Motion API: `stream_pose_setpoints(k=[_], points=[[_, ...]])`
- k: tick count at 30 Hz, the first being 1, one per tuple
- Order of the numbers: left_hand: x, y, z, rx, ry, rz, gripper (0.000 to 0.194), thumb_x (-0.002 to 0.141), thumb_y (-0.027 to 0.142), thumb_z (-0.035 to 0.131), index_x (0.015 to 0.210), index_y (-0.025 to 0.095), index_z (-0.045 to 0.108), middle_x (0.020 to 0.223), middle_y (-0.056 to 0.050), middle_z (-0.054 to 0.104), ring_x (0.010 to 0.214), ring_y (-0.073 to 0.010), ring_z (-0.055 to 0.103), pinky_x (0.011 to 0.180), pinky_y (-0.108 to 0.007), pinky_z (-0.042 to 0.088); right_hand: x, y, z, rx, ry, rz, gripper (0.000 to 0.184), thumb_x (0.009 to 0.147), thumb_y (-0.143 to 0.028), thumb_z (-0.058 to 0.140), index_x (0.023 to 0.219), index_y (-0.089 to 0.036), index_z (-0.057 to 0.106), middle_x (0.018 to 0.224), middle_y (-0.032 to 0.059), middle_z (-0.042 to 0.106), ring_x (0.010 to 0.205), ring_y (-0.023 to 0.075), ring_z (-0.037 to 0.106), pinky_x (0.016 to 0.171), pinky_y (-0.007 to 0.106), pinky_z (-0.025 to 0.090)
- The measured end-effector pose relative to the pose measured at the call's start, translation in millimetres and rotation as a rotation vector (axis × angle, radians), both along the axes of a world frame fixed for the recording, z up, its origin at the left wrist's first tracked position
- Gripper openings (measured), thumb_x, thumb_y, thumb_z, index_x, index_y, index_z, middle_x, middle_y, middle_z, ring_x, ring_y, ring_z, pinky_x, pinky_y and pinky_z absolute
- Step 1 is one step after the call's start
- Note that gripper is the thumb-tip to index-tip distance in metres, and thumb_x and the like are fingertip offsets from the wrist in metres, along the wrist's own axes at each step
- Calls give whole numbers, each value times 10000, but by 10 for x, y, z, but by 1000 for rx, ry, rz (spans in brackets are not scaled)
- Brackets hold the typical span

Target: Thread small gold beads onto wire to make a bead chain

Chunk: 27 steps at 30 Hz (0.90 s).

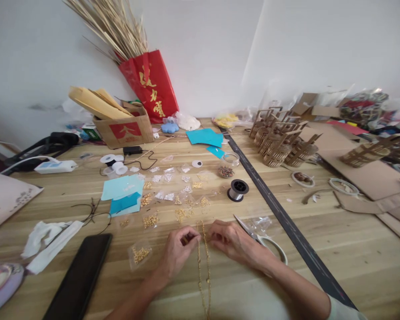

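A thin gold chain lies in a long loop on the wooden table, running toward the front edge between my hands. My left hand pinches the left strand near its upper end, thumb and forefinger together. Close by the right strand is my right hand, its fingers curled in; its fingertips are partly hidden, and I cannot make out what they hold. Beyond the hands lie small bags of gold findings. Another bag of gold pieces rests left of my left hand. Scissors lie beside my right forearm.
A wire spool stands behind my right hand. A black phone lies at front left, near blue paper sheets. A dark strip crosses the table. Small woven baskets and cardboard occupy the right; a carton stands back left.
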<state>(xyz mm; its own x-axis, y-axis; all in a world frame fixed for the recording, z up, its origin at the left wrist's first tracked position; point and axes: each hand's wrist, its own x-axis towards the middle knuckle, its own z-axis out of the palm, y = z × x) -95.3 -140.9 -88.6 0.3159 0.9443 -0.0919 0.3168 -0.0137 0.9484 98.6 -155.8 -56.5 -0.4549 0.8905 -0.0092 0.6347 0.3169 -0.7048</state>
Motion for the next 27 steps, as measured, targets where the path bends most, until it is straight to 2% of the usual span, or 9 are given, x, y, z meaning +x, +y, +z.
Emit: stream_pose_setpoints(k=[3, 7, 9, 13, 20, 27], points=[[21, -1, -24, 15, 8, -18, 175, 723, 283, 583, 619, 151, 630, 573, -1, 576, 543, -123, 475, 530, -222, 353, -17, 3, -17, -12, 52, -75, 231, 767, -95, 586, 975, -188, 625, 868, 16, 636, 613, 104, 560, 600, 204, 409], [55, -5, -61, 44, 31, -42, 179, 734, 257, 563, 608, 152, 635, 572, -9, 593, 538, -124, 485, 528, -223, 355, -65, 16, -108, -205, 198, -91, 267, 754, -131, 607, 1013, -190, 586, 561, -67, 570, 480, 95, 520, 493, 180, 381], [67, -5, -69, 70, 44, -41, 178, 741, 248, 559, 614, 151, 638, 578, -12, 601, 542, -126, 494, 527, -222, 356, -91, 41, -173, -289, 288, -62, 208, 742, -100, 581, 932, -184, 582, 538, -75, 562, 460, 86, 516, 472, 170, 371], [84, 6, -59, 127, 66, -42, 157, 748, 224, 558, 634, 148, 637, 595, -11, 612, 553, -125, 507, 531, -218, 359, -101, 109, -274, -250, 361, -94, 21, 765, -145, 578, 762, -162, 589, 569, -45, 570, 506, 85, 507, 487, 173, 364], [184, 143, -29, 204, 91, -54, 141, 752, 192, 554, 644, 152, 635, 599, -7, 624, 561, -126, 530, 551, -215, 380, 8, 173, -294, -231, 405, -180, 56, 786, -174, 577, 766, -158, 627, 552, -42, 563, 514, 88, 488, 509, 185, 355], [356, 338, -27, 190, 80, -56, 142, 746, 186, 550, 639, 154, 638, 585, -8, 628, 559, -133, 551, 555, -220, 398, 159, 249, -390, -266, 451, -234, 73, 823, -199, 540, 793, -151, 586, 561, -44, 528, 501, 87, 473, 497, 190, 348]])
